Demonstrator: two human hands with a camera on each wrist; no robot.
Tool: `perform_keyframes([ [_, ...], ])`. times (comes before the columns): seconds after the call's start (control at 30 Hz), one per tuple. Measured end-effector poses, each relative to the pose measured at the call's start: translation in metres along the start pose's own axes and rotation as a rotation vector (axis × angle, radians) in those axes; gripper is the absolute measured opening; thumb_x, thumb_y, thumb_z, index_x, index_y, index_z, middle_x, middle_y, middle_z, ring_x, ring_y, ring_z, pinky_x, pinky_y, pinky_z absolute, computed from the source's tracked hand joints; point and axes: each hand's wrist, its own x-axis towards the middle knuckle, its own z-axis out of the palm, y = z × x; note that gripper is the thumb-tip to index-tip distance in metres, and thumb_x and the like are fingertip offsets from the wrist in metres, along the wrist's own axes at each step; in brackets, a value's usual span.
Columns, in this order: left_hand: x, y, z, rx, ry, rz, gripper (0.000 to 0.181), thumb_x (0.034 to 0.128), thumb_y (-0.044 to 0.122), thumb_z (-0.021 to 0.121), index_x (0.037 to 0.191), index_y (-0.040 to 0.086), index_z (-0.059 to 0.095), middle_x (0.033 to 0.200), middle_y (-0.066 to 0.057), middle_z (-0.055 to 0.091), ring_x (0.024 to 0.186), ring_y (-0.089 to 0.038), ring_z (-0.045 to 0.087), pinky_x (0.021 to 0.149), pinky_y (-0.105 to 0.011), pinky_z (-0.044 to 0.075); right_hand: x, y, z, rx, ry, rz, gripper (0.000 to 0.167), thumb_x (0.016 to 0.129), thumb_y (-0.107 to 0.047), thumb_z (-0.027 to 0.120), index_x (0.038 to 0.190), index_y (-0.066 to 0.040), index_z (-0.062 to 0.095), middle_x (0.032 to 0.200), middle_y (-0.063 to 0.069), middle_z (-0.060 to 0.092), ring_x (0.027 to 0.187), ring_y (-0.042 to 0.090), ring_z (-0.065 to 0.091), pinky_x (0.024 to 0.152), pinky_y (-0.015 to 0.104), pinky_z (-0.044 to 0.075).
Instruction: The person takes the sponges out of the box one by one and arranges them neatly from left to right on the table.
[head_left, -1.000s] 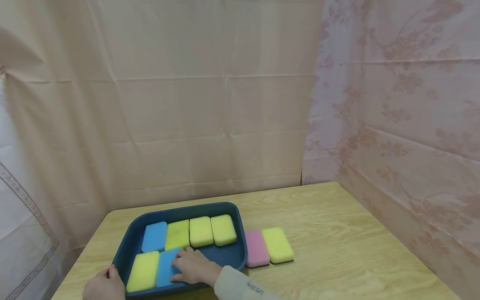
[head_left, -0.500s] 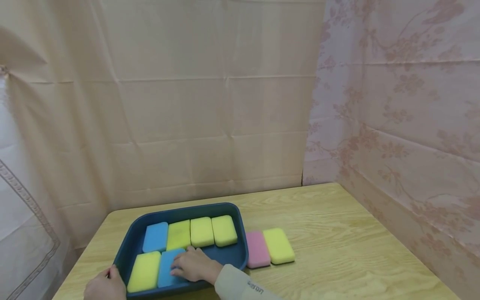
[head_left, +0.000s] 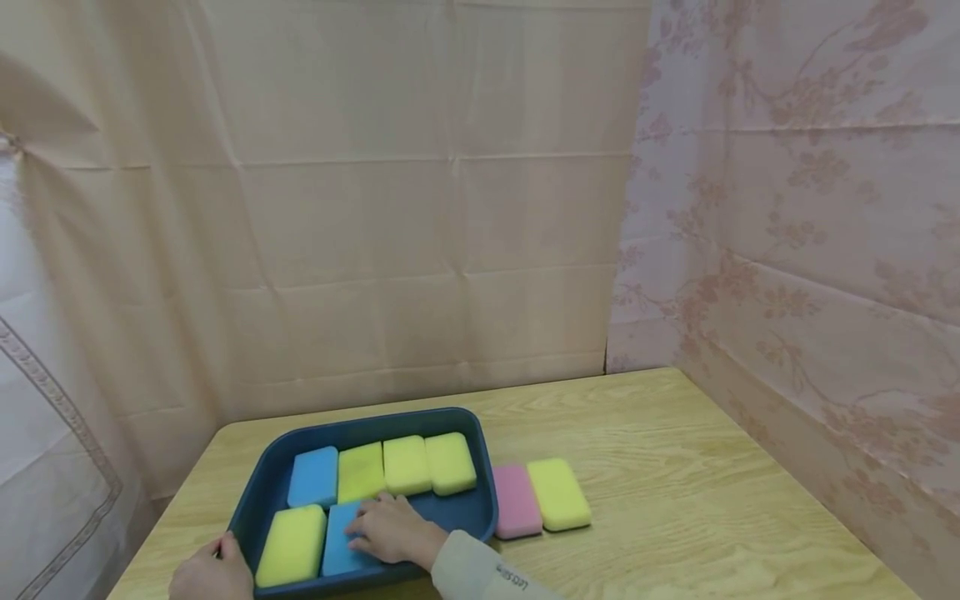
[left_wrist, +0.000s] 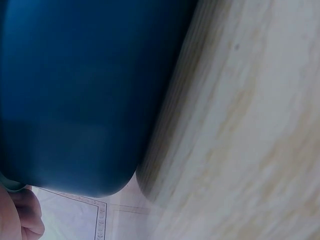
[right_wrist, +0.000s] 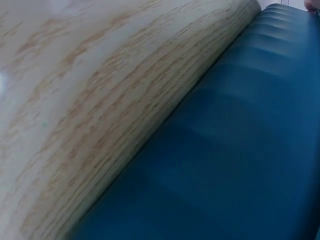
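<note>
My left hand [head_left: 212,572] grips the rim of a dark blue tray [head_left: 251,492] at its near left corner. In the left wrist view, curled fingers [left_wrist: 29,215] show beside the tray's outer wall. My right hand [head_left: 393,531] lies over a blue sponge [head_left: 341,542] in the near row, its fingers resting on top and covering the right part. A yellow sponge [head_left: 292,546] sits left of it, a narrow gap between them. The far row has a blue sponge [head_left: 313,477], a greenish-yellow sponge [head_left: 361,472] and two pale yellow sponges [head_left: 406,464], side by side.
Right of the tray, a pink sponge [head_left: 516,500] and a yellow sponge [head_left: 558,493], with dark undersides, lie together on the wooden table [head_left: 675,492]. A beige curtain [head_left: 360,208] hangs behind. Patterned cloth [head_left: 810,250] stands along the right side.
The near blue sponge has slid slightly right under my right hand, opening a narrow gap from the yellow sponge. My left hand stays on the tray's corner.
</note>
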Motion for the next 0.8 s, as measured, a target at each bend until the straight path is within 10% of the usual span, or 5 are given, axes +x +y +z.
perform_keyframes([
  [0.17,-0.0023,0.0008,-0.0019,0.005,0.005,0.0,0.038,0.0929,0.023,0.038,0.109,-0.007,0.056,0.105,-0.03,0.053,0.098,-0.044,0.049,0.08,-0.049,0.039,0.0011,-0.0009,0.0038,0.051,0.0,0.079,0.029,0.087,-0.04,0.052,0.114,-0.033,0.061,0.105,-0.008,0.05,0.089,0.006,0.04,0.066,0.023,0.036],
  [0.4,-0.0033,0.0016,-0.0024,0.011,0.012,-0.008,0.037,0.0927,0.022,0.039,0.109,-0.006,0.057,0.103,-0.029,0.055,0.097,-0.043,0.05,0.079,-0.049,0.04,0.0056,0.0003,0.0095,0.126,-0.027,0.146,0.03,0.08,-0.047,0.058,0.107,-0.034,0.061,0.137,0.006,0.032,0.122,0.023,0.034,0.086,0.039,0.04],
  [0.8,-0.0038,0.0021,-0.0028,0.013,0.014,0.001,0.038,0.0925,0.022,0.039,0.108,-0.007,0.057,0.104,-0.029,0.055,0.095,-0.043,0.051,0.079,-0.049,0.04,0.0063,0.0047,0.0094,0.244,-0.083,0.139,0.028,0.078,-0.044,0.063,0.101,-0.029,0.059,0.145,0.011,0.021,0.124,0.024,0.033,0.09,0.041,0.039],
])
